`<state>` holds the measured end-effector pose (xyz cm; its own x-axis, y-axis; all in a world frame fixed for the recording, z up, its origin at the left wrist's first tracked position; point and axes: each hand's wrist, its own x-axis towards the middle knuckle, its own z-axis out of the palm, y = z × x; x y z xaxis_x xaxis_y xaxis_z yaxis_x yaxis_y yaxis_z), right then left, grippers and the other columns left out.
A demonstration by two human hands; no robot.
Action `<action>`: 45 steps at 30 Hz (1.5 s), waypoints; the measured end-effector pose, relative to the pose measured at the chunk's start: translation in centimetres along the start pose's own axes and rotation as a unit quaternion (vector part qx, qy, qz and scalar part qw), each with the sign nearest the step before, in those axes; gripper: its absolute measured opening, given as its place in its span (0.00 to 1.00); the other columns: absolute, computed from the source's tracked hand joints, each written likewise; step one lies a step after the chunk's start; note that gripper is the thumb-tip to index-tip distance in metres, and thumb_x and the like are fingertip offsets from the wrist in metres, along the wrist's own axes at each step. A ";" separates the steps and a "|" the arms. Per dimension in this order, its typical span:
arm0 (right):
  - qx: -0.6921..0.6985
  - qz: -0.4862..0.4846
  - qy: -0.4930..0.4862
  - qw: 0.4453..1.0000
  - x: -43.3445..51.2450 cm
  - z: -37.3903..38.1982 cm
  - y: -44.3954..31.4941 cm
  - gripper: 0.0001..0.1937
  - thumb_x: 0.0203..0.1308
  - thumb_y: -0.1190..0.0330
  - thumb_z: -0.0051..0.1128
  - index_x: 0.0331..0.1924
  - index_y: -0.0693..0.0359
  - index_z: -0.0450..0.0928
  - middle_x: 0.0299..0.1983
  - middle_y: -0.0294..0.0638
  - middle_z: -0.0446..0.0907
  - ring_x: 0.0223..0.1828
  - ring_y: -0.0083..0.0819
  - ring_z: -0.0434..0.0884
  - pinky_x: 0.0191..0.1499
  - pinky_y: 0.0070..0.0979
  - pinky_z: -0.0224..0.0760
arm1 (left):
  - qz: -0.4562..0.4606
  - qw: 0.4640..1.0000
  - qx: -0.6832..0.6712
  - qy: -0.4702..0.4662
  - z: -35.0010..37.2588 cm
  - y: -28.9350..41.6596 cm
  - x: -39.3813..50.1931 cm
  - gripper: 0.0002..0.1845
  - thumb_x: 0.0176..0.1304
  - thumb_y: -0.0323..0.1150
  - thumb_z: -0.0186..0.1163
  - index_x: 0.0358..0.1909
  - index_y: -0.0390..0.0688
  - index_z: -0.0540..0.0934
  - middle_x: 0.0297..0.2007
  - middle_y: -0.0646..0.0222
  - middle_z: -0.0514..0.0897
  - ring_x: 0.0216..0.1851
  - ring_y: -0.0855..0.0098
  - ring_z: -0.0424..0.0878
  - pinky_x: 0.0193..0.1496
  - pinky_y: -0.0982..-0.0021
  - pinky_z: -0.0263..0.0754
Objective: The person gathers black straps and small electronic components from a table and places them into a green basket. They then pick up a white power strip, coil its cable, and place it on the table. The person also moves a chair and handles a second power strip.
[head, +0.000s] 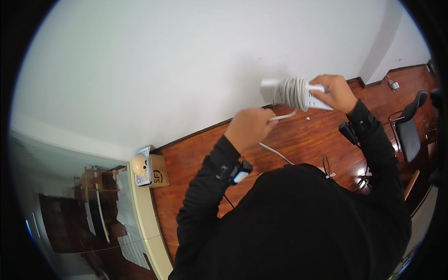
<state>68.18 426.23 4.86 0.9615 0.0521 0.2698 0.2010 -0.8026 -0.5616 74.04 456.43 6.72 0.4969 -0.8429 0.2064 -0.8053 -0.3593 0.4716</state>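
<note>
My right hand (336, 91) grips one end of a white power strip (320, 101), thumb on its socket face. Several turns of a light grey power cord (294, 92) are wound around the strip's middle. The cord leaves the windings at the lower side and runs left into my left hand (250, 127), which is closed around it and slightly blurred. Below that hand a further length of the cord (276, 154) hangs down towards my body, where my black top hides its end. The strip is held in the air in front of a white wall.
A cardboard box (159, 170) with papers and a beige round object (139, 165) stands by the window ledge (148, 224) at left. At right are a black chair (410, 131) and a small corded device (394, 85) on the wooden floor (196, 157). A dark cable (326, 164) lies near me.
</note>
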 end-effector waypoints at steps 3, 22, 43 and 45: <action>0.077 -0.138 -0.111 0.981 -0.8 0.4 -1.0 0.13 0.55 0.65 0.69 0.40 0.65 0.85 0.37 0.50 0.87 0.37 0.44 0.87 0.41 0.32 0.79 | -0.003 1.000 -0.004 -0.028 -2.1 -0.4 1.1 0.12 0.60 0.40 0.67 0.30 0.40 0.86 0.24 0.59 0.83 0.25 0.57 0.80 0.30 0.64 0.73; 0.623 0.020 0.026 0.782 -1.3 3.6 -1.0 0.08 0.63 0.75 0.63 0.45 0.65 0.80 0.37 0.39 0.87 0.33 0.20 0.84 0.36 0.20 0.80 | 0.038 0.995 -0.026 0.087 2.9 -4.4 -1.6 0.16 0.75 0.40 0.53 0.40 0.38 0.82 0.27 0.63 0.84 0.32 0.64 0.83 0.38 0.63 0.78; 0.219 -0.077 -0.215 0.949 -1.2 4.0 -3.2 0.13 0.56 0.66 0.68 0.43 0.64 0.86 0.36 0.45 0.87 0.37 0.37 0.86 0.46 0.31 0.79 | -0.044 0.984 -0.048 -0.166 -3.2 -2.2 -0.2 0.17 0.60 0.49 0.67 0.30 0.43 0.84 0.22 0.66 0.83 0.26 0.67 0.80 0.29 0.66 0.72; 0.291 -0.045 -0.227 0.928 -1.2 3.4 -3.4 0.12 0.56 0.69 0.68 0.44 0.65 0.86 0.38 0.44 0.88 0.39 0.33 0.86 0.48 0.29 0.78 | -0.103 0.968 -0.169 -0.156 -3.6 -2.6 -0.3 0.17 0.61 0.46 0.69 0.29 0.41 0.84 0.21 0.68 0.81 0.24 0.75 0.76 0.27 0.71 0.69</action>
<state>66.95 430.92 3.75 0.8888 0.4552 0.0530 0.2250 -0.3328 -0.9158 77.13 459.00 8.50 0.4721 -0.8659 -0.1655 -0.5221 -0.4258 0.7390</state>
